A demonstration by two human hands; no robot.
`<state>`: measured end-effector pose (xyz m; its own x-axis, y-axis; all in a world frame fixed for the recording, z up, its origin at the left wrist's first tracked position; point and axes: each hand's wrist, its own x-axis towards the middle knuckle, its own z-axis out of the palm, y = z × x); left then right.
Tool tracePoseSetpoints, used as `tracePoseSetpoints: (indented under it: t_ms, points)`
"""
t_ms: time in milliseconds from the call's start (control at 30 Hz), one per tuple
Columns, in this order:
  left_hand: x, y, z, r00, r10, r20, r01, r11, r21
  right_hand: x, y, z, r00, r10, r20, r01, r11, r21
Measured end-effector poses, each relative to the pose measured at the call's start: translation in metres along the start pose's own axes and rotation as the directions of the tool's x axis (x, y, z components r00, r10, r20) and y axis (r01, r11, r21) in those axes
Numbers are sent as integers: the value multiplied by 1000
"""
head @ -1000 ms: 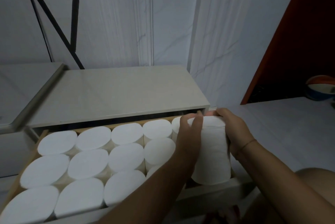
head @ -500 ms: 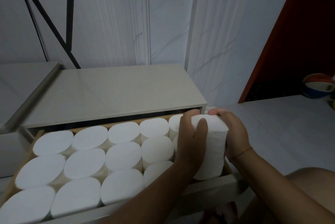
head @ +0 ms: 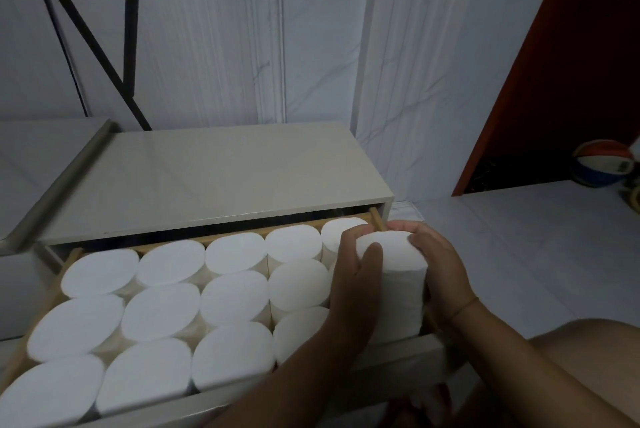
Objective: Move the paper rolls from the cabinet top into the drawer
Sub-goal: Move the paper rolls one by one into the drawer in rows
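Note:
An open wooden drawer (head: 377,218) under the beige cabinet top (head: 214,178) is packed with several upright white paper rolls (head: 235,299) in rows. At the drawer's right end one more white paper roll (head: 401,285) stands upright, partly sunk among the others. My left hand (head: 353,285) clasps its left side with the thumb on its front. My right hand (head: 440,271) clasps its right side, fingers over the top rim. No roll lies on the cabinet top.
A lower grey surface (head: 38,157) adjoins the cabinet on the left, with black metal bars (head: 128,22) above it. A marbled white wall stands behind. A red door (head: 568,74) and a ball (head: 602,164) are on the right, above pale floor tiles. My knee (head: 595,351) is at the lower right.
Both hands have kept their grip on the roll and pressed it lower into the right end of the drawer. The view has shifted slightly to the right.

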<state>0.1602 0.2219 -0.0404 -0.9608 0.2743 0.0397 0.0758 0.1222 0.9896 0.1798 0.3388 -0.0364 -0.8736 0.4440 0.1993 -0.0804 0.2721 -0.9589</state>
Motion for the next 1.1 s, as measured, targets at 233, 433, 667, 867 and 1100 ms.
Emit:
tracePoseSetpoints:
  t_ms: [233, 433, 667, 867, 1100]
  points:
    - [-19, -19, 5, 1000, -11, -9, 12, 998, 60, -16, 28, 2, 995, 76, 60, -67, 988, -138]
    - [-18, -21, 1, 1000, 2, 31, -4, 997, 82, -22, 13, -3, 988, 137, 71, -143, 986, 89]
    - [-15, -22, 2, 997, -40, 62, 38, 999, 29, -23, 12, 7, 973, 219, 73, -228, 962, 152]
    - [-15, -22, 1, 997, -48, 62, 47, 999, 7, -24, 12, 8, 974, 206, 96, -221, 957, 187]
    - [-23, -22, -15, 995, 25, 102, -37, 992, 119, -33, 8, 15, 990, 121, 71, -122, 993, 9]
